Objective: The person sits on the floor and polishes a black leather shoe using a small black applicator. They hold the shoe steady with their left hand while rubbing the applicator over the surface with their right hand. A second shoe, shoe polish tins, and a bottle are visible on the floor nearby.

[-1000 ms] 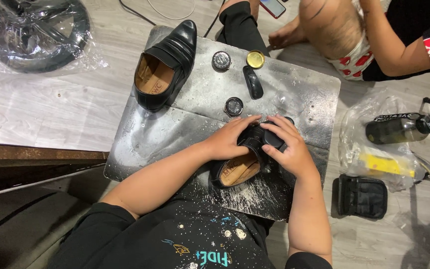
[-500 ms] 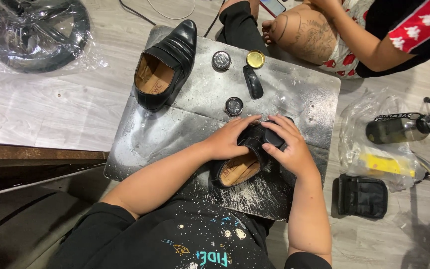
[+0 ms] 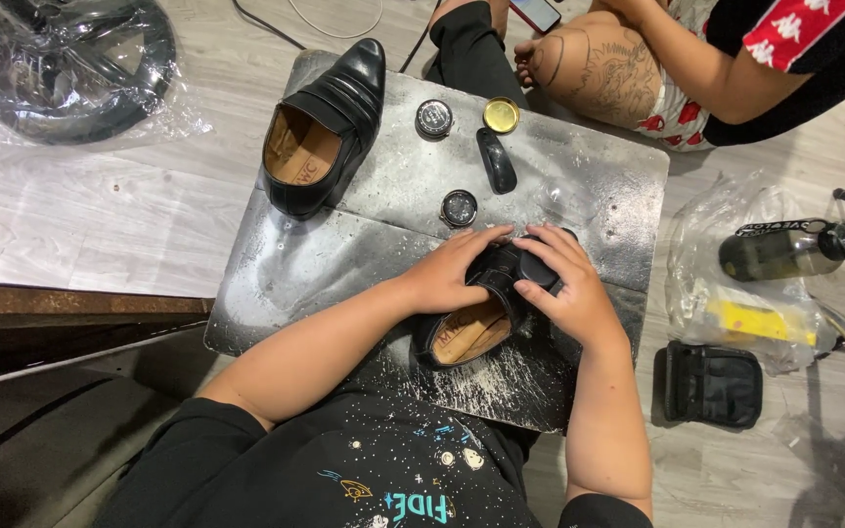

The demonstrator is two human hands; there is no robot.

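Both hands are on a black shoe (image 3: pixel 471 328) sitting at the near edge of a scuffed metal board (image 3: pixel 589 186), roughly 6 o'clock on the board. Left hand (image 3: pixel 452 269) is cupped over the shoe's left side, fingers curled down onto the upper. Right hand (image 3: pixel 569 288) wraps it from the right, fingers bent over the top and pressing something dark against the leather; can't tell what it is. The tan insole shows at the heel end, pointing back toward the person.

Just past the hands, around the board's middle, there's a small round tin (image 3: pixel 459 207). Farther out at 12 o'clock are a lidded tin (image 3: pixel 433 118), an open gold tin (image 3: pixel 501 114) and a black oblong thing (image 3: pixel 497 160). The second shoe (image 3: pixel 325 127) lies at 10 o'clock, toe pointing away.

Off the board at 3 o'clock: a black pouch (image 3: pixel 711 383) and a dark bottle (image 3: pixel 794 249) on a plastic bag. Another person's leg (image 3: pixel 603 64) sits at 1 o'clock.
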